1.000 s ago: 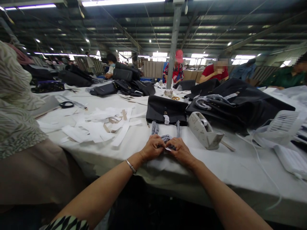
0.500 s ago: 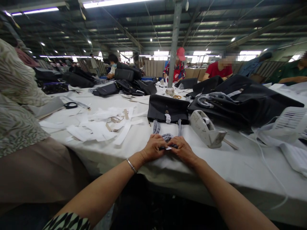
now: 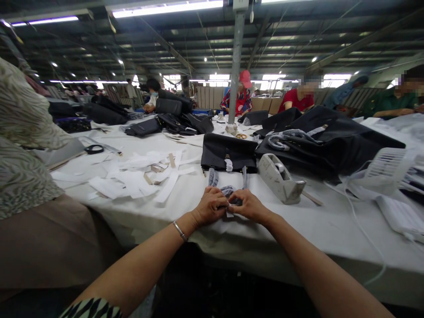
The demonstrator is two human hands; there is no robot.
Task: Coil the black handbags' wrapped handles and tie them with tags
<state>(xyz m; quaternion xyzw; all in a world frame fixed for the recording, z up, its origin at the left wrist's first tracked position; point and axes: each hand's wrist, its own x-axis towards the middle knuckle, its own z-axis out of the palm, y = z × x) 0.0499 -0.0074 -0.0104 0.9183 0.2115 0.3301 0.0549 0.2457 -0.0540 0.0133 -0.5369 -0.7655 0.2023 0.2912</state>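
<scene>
A black handbag [image 3: 215,150] lies on the white-covered table with its handle toward me. Clear wrap covers the dark handle [image 3: 213,177], which loops down to the table's near edge. My left hand [image 3: 211,206] is closed around the handle's near end. Beside it, almost touching, my right hand [image 3: 248,206] pinches the same end between thumb and fingers. A small white strip [image 3: 229,214] pokes out below the fingertips; whether it is tape or paper I cannot tell. My fingers hide much of the handle there. Right of the bag stands a grey tape dispenser [image 3: 278,179].
Loose white paper strips [image 3: 132,174] lie to the left, near a black tape roll [image 3: 94,149]. More black bags [image 3: 338,141] are heaped on the right, by a white fan [image 3: 386,170] and its cable. A co-worker [image 3: 29,145] stands close on my left; others work across the table.
The white strip, earlier lying across the handle between my fingertips, now hangs down below them. My right fingers have lifted and bent a little. The bag stays in place.
</scene>
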